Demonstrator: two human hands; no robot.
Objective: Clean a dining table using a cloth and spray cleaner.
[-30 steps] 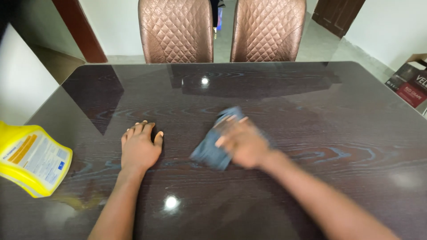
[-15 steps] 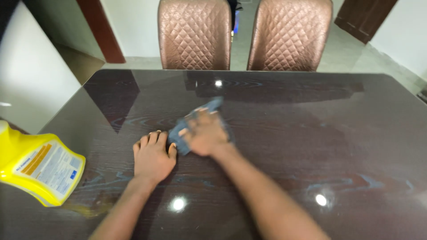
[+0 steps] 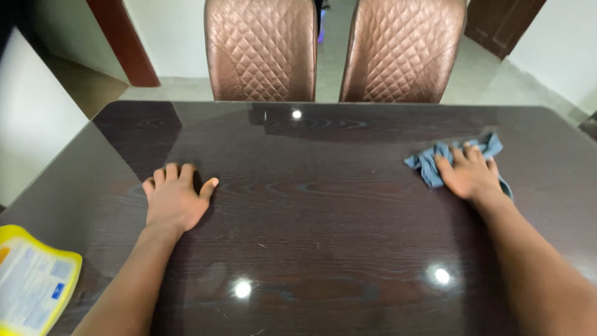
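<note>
My right hand (image 3: 469, 174) presses flat on a crumpled blue cloth (image 3: 429, 163) at the right side of a glossy dark wood table (image 3: 323, 205). The cloth sticks out past my fingers on the left and far side. My left hand (image 3: 175, 198) lies palm down on the bare tabletop at the left, fingers together, holding nothing.
A yellow bottle with a pale label (image 3: 34, 283) lies at the table's near left corner. Two brown quilted chairs (image 3: 261, 50) (image 3: 401, 50) stand at the far edge. A white wall panel is at the left, and a dark door at the back right.
My right hand has slid the cloth from beside my left hand far over to the right side of the table. My left hand has stayed flat in place.
</note>
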